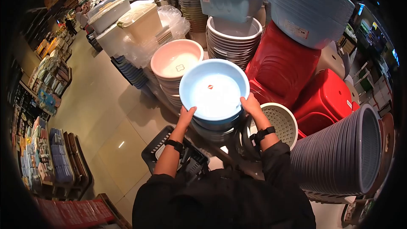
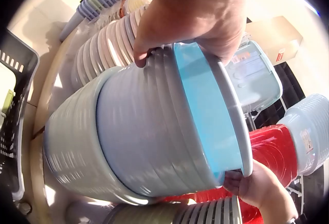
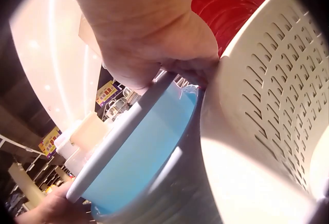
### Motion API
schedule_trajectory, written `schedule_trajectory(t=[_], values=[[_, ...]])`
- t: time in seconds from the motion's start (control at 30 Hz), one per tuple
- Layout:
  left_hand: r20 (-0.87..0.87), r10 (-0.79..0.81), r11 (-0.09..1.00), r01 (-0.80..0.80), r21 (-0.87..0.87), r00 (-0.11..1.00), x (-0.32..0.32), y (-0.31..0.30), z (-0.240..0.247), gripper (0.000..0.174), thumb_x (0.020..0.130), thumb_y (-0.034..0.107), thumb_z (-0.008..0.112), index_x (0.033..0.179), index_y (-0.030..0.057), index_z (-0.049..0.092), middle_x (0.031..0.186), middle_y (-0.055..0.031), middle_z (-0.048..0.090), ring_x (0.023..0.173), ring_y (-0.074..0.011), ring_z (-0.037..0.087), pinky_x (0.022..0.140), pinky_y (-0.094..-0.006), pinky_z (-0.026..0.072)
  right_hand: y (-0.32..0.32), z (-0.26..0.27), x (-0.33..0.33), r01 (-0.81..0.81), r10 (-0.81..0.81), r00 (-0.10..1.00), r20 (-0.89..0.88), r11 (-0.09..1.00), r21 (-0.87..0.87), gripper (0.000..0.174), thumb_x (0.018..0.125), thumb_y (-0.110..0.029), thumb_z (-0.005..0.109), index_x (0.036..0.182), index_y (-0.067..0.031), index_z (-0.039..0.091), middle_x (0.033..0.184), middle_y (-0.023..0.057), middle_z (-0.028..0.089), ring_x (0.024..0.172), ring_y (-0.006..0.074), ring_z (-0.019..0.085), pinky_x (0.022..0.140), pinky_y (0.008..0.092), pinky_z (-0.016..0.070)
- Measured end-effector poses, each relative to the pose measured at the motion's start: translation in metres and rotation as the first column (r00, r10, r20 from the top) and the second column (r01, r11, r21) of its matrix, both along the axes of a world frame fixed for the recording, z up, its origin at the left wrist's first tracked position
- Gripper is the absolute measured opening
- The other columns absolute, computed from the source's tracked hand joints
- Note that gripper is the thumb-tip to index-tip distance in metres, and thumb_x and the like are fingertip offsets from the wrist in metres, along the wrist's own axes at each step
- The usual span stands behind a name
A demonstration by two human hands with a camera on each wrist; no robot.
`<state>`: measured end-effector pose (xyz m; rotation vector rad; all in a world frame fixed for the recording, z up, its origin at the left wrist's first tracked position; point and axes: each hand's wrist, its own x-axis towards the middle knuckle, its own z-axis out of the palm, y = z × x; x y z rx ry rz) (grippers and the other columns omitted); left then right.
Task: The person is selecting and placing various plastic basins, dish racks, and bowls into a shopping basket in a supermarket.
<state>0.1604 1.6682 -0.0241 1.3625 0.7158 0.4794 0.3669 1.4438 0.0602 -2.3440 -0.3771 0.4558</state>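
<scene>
A round light-blue basin (image 1: pixel 212 89) tops a stack of basins in the head view, a small red mark on its bottom. My left hand (image 1: pixel 185 116) grips its near-left rim, thumb over the edge. On the near-right side my right hand (image 1: pixel 252 105) holds the same rim. The left wrist view shows the blue wall (image 2: pixel 208 111) of this basin raised a little over the grey-looking stack (image 2: pixel 139 126), with fingers of both hands under the rim. In the right wrist view the right fingers curl beneath the rim (image 3: pixel 123 131), partly hidden by the hand.
A stack of pink basins (image 1: pixel 178 57) stands to the left. Close by on the right are a perforated cream basket (image 1: pixel 280 123), red stools (image 1: pixel 324 99) and nested grey baskets (image 1: pixel 335 152). A dark shopping basket (image 1: pixel 159 144) sits low on the left, beside the tiled aisle (image 1: pixel 106 144).
</scene>
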Motion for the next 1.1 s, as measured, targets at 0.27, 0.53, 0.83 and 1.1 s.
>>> schedule_trajectory(t=[0.27, 0.53, 0.83, 1.1], values=[[0.054, 0.016, 0.992, -0.022, 0.122, 0.998, 0.01, 0.003, -0.034, 0.092, 0.073, 0.018, 0.065, 0.148, -0.0055, 0.016, 0.142, -0.0281, 0.036, 0.13, -0.0347, 0.041, 0.108, -0.0383, 0.0341, 0.003, -0.013, 0.009, -0.047, 0.064, 0.991, 0.114, 0.988, -0.15, 0.059, 0.082, -0.027, 0.056, 0.131, 0.0012, 0.039, 0.109, 0.0289, 0.064, 0.102, 0.0439, 0.063, 0.093, 0.0494, 0.0472], [-0.034, 0.111, 0.994, -0.112, -0.01, 0.993, 0.014, 0.01, -0.021, 0.091, 0.091, 0.036, 0.06, 0.15, -0.0075, 0.006, 0.149, -0.0279, 0.03, 0.136, -0.0335, 0.035, 0.11, -0.0357, 0.0308, 0.022, -0.041, 0.036, -0.004, 0.003, 0.997, 0.082, 1.0, 0.022, 0.074, 0.085, -0.014, 0.058, 0.148, -0.0021, 0.021, 0.135, 0.0293, 0.049, 0.122, 0.0393, 0.053, 0.101, 0.0429, 0.0431], [0.095, 0.094, 0.989, -0.082, -0.123, 0.991, 0.026, 0.016, -0.006, 0.05, 0.1, 0.026, 0.042, 0.141, -0.001, 0.036, 0.133, -0.0163, 0.051, 0.118, -0.0253, 0.051, 0.099, -0.0366, 0.0401, 0.023, -0.015, 0.021, 0.066, -0.088, 0.984, -0.156, 0.989, -0.136, 0.078, 0.086, -0.012, 0.049, 0.152, -0.0095, 0.008, 0.133, 0.0298, 0.05, 0.121, 0.0409, 0.053, 0.101, 0.0456, 0.0431], [0.079, 0.122, 0.988, -0.113, -0.103, 0.989, 0.031, 0.027, -0.027, 0.052, 0.099, 0.028, 0.045, 0.141, -0.0017, 0.038, 0.129, -0.0173, 0.055, 0.114, -0.0259, 0.054, 0.097, -0.0366, 0.0419, 0.024, -0.015, 0.017, 0.047, -0.068, 0.989, -0.131, 0.986, -0.162, 0.08, 0.086, -0.013, 0.049, 0.152, -0.0064, 0.004, 0.135, 0.0306, 0.048, 0.123, 0.0411, 0.051, 0.104, 0.0459, 0.0406]])
